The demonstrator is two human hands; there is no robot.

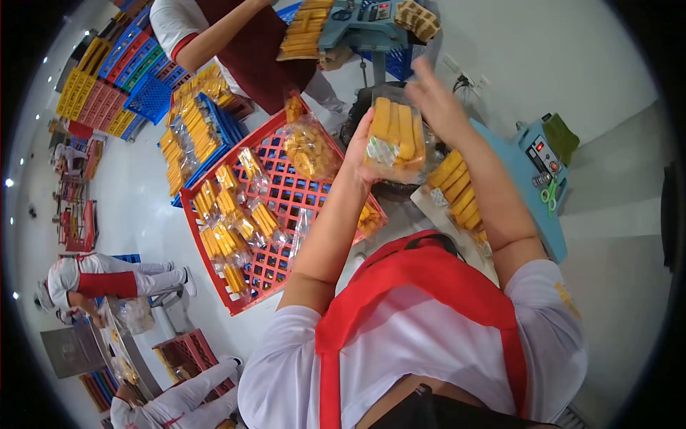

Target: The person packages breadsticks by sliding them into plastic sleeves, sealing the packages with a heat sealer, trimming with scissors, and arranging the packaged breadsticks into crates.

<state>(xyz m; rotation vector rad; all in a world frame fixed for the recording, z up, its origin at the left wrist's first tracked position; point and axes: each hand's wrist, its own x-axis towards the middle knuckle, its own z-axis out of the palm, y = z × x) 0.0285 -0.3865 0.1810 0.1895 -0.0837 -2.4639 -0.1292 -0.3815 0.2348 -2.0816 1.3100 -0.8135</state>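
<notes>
My left hand grips the side of a clear plastic pack of yellow sticks with a green and white label, held up in front of me. To the right of the pack, my right hand is raised near its upper edge, blurred by motion, and its fingers are hard to make out. Below it, more yellow stick packs lie on a board. At the left, a red crate holds several small bagged stick packs and a larger bag of yellow pieces.
A blue machine with a control panel and green scissors stands at the right. Across from me a co-worker in a dark red apron stands by another machine. Stacked crates and other people are at the left.
</notes>
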